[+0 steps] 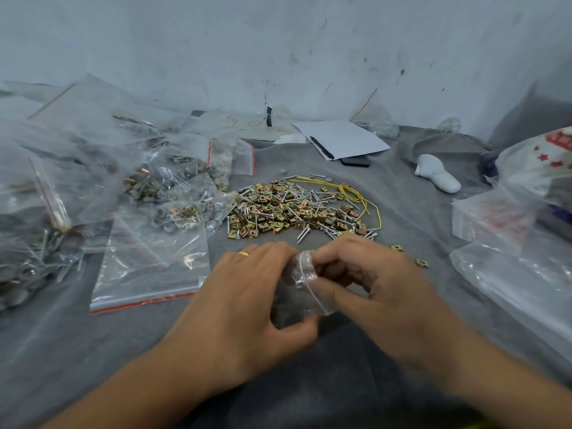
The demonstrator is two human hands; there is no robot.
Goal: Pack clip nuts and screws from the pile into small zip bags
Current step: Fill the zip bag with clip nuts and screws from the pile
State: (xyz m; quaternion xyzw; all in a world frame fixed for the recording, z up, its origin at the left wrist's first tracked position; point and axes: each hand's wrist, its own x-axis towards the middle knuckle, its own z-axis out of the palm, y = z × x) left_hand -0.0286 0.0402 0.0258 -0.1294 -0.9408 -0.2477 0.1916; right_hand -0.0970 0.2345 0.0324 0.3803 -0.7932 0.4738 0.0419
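Observation:
A pile of brass-coloured clip nuts and silver screws (297,209) lies on the grey cloth in the middle of the view. Just in front of it both hands hold one small clear zip bag (305,286). My left hand (247,301), with a gold ring, pinches the bag's left side between thumb and fingers. My right hand (371,283) pinches the bag's top edge with curled fingers. Whether anything is inside the bag cannot be made out. Two loose clip nuts (410,255) lie to the right of my right hand.
Filled zip bags (161,193) are heaped at the left, with a larger flat bag (148,270) in front of them. A yellow wire (356,193) lies on the pile. Paper with a pen (343,139), a white object (436,173) and plastic bags (513,239) sit behind and right.

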